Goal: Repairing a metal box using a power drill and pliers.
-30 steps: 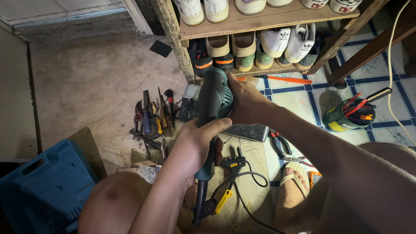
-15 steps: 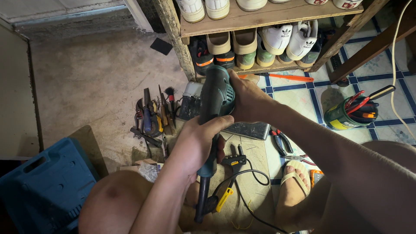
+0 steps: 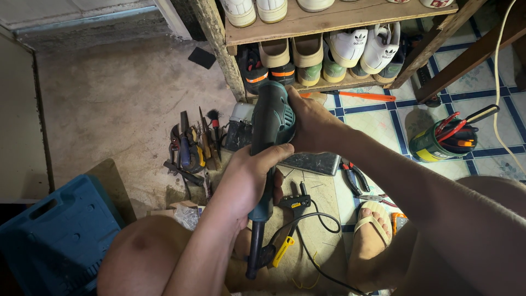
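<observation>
Grip is looking two-handed on the teal power tool (image 3: 272, 123); left hand (image 3: 249, 178) is wrapping shut round the lower handle section, thumb lying over the top, fingers curled under; right hand (image 3: 308, 121) is clamping round the fat motor end from the far side; tool is hanging between both hands, above the floor, not resting on anything.

Left of the left hand, a blue plastic case (image 3: 52, 238) is lying flat; beyond that hand, a row of loose hand tools (image 3: 193, 148) is spread on the concrete; just below the left hand the black cord (image 3: 315, 241) is trailing down past a rivet tool (image 3: 290, 219) with a yellow handle; beyond the right hand, a wooden shoe rack (image 3: 329, 22) is standing; right of the right hand, pliers (image 3: 353, 175) are lying on the tile, and further out a green can (image 3: 438, 143) is holding red-handled tools.

To do this well, my judgement: keep the left hand locked as the anchor, let the right hand do any turning or probing at the head; keep fingers off the trigger; keep the cord slack and clear of the sandalled foot (image 3: 375, 227).

Versus the earlier frames: grip is staying the same; both hands are sitting slightly lower and nearer the body; floor items are not moving.
</observation>
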